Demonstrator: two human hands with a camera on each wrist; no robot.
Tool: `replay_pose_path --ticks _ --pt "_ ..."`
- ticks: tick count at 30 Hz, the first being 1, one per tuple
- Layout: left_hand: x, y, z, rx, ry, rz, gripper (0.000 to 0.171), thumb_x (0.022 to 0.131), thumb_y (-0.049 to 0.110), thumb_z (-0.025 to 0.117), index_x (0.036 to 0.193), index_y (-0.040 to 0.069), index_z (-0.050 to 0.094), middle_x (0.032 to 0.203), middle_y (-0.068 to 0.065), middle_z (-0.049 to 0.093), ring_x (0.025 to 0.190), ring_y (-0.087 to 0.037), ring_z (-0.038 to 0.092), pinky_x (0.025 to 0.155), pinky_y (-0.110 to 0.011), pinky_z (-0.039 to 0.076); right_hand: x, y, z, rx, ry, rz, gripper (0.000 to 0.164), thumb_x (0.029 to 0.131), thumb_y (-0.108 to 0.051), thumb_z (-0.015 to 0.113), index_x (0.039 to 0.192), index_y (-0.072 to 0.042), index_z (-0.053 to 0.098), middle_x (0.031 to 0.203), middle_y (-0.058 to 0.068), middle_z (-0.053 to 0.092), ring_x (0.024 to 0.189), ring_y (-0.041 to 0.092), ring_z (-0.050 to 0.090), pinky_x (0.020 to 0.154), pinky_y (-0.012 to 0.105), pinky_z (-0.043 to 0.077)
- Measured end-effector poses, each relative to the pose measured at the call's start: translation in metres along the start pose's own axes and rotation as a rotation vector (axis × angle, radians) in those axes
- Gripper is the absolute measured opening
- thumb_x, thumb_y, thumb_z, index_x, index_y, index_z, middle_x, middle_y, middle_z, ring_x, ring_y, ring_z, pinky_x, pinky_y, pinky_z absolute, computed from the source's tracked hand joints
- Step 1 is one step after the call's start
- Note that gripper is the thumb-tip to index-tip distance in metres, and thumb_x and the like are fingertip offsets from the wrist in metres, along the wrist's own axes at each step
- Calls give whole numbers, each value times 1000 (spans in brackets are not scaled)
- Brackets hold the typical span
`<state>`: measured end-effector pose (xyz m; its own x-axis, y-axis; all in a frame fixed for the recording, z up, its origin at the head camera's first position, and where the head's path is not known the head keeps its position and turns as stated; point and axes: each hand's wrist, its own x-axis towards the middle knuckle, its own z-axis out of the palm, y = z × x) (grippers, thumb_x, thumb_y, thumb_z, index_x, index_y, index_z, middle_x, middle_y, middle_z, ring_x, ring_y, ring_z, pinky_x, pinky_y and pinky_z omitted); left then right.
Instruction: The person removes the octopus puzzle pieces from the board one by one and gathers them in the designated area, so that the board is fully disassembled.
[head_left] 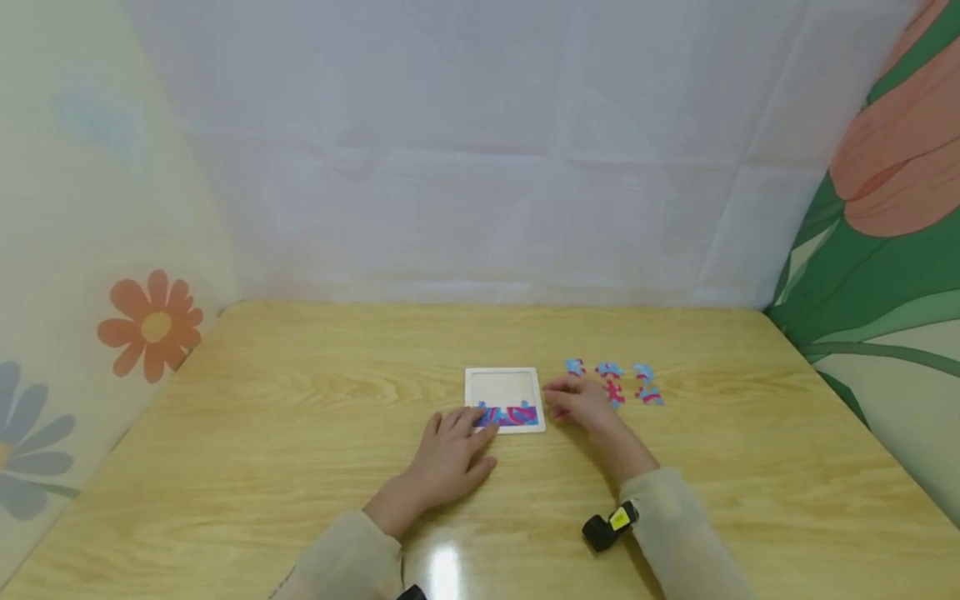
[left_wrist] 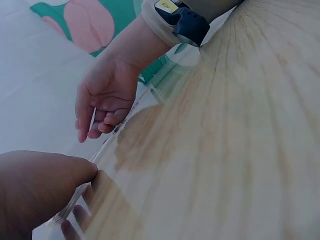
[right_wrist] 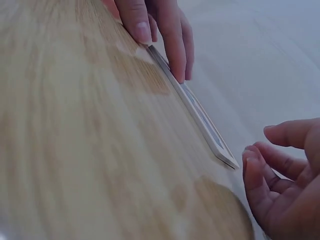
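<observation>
A shallow white puzzle tray (head_left: pixel 504 369) lies on the table. Blue, pink and purple jigsaw pieces (head_left: pixel 517 415) fill its near strip, and the rest of its white bottom shows bare. My left hand (head_left: pixel 450 462) rests at the tray's near left corner, fingers extended over the rim and the pieces, thumb on the side toward me. Just off the tray's right edge is my right hand (head_left: pixel 585 404), its fingers loosely bent. In the right wrist view, a gap shows between thumb and fingers of that right hand (right_wrist: pixel 290 175), and no piece is visible there.
Several loose jigsaw pieces (head_left: pixel 648 396) lie in rough rows right of the tray, partly behind the right hand. The wooden table (head_left: pixel 337 358) ends at a white cloth backdrop (head_left: pixel 465 208). Flower-patterned panels (head_left: pixel 885 275) flank both sides.
</observation>
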<state>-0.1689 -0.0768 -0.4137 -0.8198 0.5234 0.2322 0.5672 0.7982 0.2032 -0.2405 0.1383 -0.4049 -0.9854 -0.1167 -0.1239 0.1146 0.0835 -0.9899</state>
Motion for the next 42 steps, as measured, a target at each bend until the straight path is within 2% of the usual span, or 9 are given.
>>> replay_pose_path --ticks 6,12,15,20,23,28,34,42 --pt "-2 1 1 -39 -21 24 49 86 35 48 127 7 44 136 -6 31 124 -22 24 92 -59 13 -4 7 3 -26 -18 -13 26 77 0 58 99 14 55 63 3 55 52 10 50 49 21 43" --pt "-1 0 0 -61 -25 34 48 86 32 48 127 6 44 135 -5 33 123 -22 27 92 -59 12 -6 6 7 -182 -13 -56 22 77 -2 60 95 10 60 58 2 53 49 9 46 45 20 38" --pt "-1 -1 0 -59 -24 41 48 86 31 48 127 6 43 135 -5 33 123 -22 27 92 -59 12 -7 7 9 -263 -11 -86 19 78 -3 60 94 7 63 63 3 56 50 9 45 46 21 38" --pt "0 -1 -1 -58 -32 47 48 86 31 48 128 8 42 135 -5 33 123 -23 26 91 -60 11 -8 9 9 -376 -18 -193 15 76 -1 62 89 4 66 80 7 62 67 11 51 58 24 42" --pt "-1 0 -2 -69 -41 45 48 87 31 47 130 10 40 136 -5 31 124 -23 24 91 -60 11 -9 10 9 -411 -31 -228 14 75 0 62 88 4 66 86 10 62 75 14 53 63 24 43" --pt "-1 1 -2 -66 -48 45 48 87 31 46 130 10 40 136 -5 31 124 -23 24 91 -60 11 -10 9 10 -459 -47 -232 16 74 0 62 89 3 66 79 6 60 70 13 50 61 24 42" --pt "-1 0 -1 -58 -41 48 48 87 31 46 130 10 40 136 -5 31 124 -23 25 91 -60 12 -10 8 10 -490 -87 -233 20 71 1 65 90 3 65 63 -1 47 59 11 42 53 22 36" --pt "0 2 -1 -57 -46 31 47 87 30 47 129 10 42 135 -5 32 123 -24 27 91 -60 13 -12 6 10 -515 -117 -267 20 70 2 65 90 4 64 63 -1 46 58 11 41 52 21 35"
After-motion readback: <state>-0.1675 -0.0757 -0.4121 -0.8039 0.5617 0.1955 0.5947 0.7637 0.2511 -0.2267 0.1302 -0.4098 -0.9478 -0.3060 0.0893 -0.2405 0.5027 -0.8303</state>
